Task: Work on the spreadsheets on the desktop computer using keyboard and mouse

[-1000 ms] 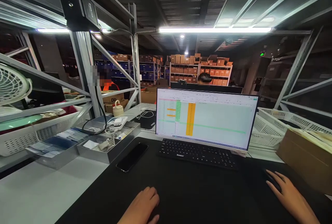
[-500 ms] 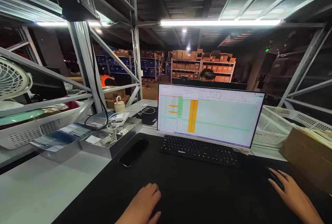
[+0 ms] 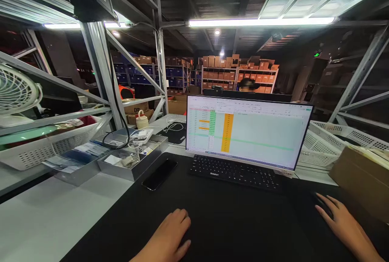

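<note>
My left hand [image 3: 170,233] rests palm down on the black desk mat [image 3: 237,221], its fingers together and loosely curled, with nothing in it. My right hand [image 3: 343,221] lies at the mat's right side. Its fingers are spread flat over a low dark shape [image 3: 320,203], perhaps a mouse, which is hard to make out. A black keyboard [image 3: 234,171] lies ahead of both hands. Behind it a monitor [image 3: 247,132] shows a spreadsheet with orange and green cells. A black phone [image 3: 159,174] lies face up left of the keyboard.
Metal trays [image 3: 130,165] of small items and cables sit on the left, beside a white basket [image 3: 45,148] and a fan [image 3: 16,92] on metal racking. White baskets [image 3: 322,144] and a cardboard box [image 3: 361,181] stand on the right. A person [image 3: 247,85] sits behind the monitor.
The view has tilted up and shifted slightly, so desk items sit lower left in frame. Both hands stay where they were on the mat.
</note>
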Available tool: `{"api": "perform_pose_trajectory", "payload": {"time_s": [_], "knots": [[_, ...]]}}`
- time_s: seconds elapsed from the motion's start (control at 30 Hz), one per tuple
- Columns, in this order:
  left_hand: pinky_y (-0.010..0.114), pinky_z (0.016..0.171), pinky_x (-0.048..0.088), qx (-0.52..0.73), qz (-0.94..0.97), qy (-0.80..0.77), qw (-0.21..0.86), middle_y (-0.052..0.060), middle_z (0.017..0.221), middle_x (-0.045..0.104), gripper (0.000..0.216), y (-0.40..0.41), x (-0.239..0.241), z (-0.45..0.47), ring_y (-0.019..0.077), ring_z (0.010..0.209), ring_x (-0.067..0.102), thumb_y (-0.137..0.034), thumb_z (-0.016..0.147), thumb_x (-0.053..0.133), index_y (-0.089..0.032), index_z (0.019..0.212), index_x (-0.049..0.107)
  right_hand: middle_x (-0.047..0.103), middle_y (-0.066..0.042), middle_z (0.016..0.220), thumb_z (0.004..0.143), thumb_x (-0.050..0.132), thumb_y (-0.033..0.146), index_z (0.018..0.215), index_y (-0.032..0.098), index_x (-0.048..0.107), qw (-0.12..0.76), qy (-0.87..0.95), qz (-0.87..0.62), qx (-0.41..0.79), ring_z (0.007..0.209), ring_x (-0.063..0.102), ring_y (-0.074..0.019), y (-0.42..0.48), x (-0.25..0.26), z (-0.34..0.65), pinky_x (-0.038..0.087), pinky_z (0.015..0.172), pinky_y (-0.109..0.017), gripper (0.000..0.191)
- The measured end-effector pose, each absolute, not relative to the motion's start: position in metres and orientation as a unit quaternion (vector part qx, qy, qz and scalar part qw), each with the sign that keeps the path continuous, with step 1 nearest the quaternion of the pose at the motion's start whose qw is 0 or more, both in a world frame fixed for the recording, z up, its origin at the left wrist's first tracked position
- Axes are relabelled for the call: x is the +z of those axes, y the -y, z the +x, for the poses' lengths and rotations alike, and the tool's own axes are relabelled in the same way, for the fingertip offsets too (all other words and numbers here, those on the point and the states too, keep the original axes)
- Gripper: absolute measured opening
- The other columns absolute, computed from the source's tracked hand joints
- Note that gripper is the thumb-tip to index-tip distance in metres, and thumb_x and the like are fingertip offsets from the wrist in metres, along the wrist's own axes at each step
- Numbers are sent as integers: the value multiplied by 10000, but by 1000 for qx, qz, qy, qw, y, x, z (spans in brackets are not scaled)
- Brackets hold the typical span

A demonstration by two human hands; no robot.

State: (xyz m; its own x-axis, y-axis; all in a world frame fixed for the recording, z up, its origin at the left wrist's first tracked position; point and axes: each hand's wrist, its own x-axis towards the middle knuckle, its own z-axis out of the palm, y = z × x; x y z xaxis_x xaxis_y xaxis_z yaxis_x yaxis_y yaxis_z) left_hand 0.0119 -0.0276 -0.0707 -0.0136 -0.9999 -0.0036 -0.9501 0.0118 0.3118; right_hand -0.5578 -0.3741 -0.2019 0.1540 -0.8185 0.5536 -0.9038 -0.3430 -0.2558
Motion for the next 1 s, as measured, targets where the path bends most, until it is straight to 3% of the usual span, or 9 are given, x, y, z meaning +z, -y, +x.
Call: {"api": "perform_pose_trajectory", "payload": {"time_s": [0.23, 0.5, 1.0], "knots": [[469, 1054, 427, -123, 690, 704, 113, 71, 1268, 559, 251, 26, -72, 15, 257, 1143, 523, -255, 841, 575, -242, 1091, 585, 552, -179, 1327, 867, 366, 702, 1353, 213, 584, 71, 567, 759, 312, 1279, 531, -360, 378, -208, -561, 475, 1042, -534, 723], [383, 932, 473, -97, 670, 724, 134, 64, 1154, 567, 191, 25, -75, 16, 221, 1007, 529, -355, 883, 548, -235, 1026, 588, 555, -176, 1322, 841, 390, 719, 1327, 226, 599, 59, 569, 752, 328, 1280, 530, -399, 377, -205, -559, 466, 1038, -566, 724], [375, 946, 466, -91, 673, 724, 119, 58, 1175, 567, 173, 24, -74, 16, 220, 1034, 540, -333, 899, 550, -247, 1047, 582, 516, -167, 1388, 873, 371, 709, 1382, 235, 558, 58, 585, 756, 289, 1289, 513, -392, 364, -192, -553, 472, 1014, -541, 720]]}}
